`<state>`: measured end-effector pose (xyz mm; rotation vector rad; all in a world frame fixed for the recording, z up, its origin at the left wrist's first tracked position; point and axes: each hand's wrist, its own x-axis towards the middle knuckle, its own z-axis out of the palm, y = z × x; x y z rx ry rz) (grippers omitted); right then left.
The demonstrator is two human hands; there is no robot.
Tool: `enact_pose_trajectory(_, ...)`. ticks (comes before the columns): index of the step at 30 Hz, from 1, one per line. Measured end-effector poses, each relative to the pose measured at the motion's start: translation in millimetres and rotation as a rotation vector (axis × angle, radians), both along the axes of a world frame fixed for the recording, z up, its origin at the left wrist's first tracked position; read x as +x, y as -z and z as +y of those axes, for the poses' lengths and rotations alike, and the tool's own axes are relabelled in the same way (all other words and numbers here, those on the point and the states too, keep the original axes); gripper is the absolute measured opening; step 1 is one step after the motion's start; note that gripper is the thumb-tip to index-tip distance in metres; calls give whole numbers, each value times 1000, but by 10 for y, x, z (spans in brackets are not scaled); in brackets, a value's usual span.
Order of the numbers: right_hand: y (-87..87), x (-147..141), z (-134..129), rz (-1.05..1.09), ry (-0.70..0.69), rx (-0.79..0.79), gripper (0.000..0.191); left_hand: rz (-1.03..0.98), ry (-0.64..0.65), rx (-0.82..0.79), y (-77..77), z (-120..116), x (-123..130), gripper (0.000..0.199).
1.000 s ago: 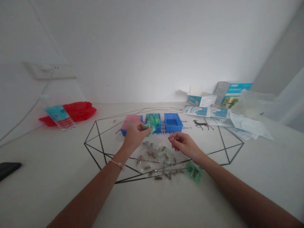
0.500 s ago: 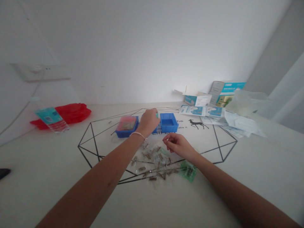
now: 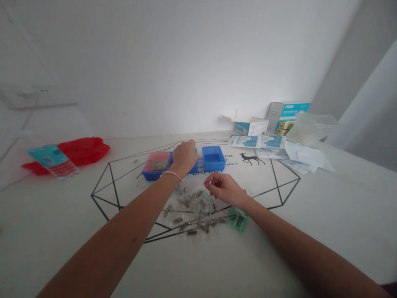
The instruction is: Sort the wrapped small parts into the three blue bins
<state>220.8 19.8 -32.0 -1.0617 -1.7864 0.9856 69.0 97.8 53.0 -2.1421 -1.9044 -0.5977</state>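
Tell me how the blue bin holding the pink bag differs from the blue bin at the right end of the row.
The left bin is filled by a pinkish clear bag, while the right bin shows its bare blue inside. The left bin stands at the row's left end and the right bin at its right end, with a third bin between them, mostly hidden by the left hand. Both are open-topped rectangular blue plastic bins.

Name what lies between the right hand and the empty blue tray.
Head view: black lettering on the tabletop separates the right hand and blue tray.
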Motion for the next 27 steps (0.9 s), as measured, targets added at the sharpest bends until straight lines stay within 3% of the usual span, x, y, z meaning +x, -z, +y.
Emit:
enact_pose_trajectory(10, 49, -7, 16, -57, 3, 73, 6, 31, 8, -9, -44, 10, -29, 34)
enact_pose_trajectory(18, 34, -5, -8, -81, -12, 104, 7, 39, 69, -33, 51, -21, 53, 31)
enact_pose_trajectory(27, -13, -12, -37, -157, -7, 115, 8, 30, 12, -16, 18, 58, 6, 25)
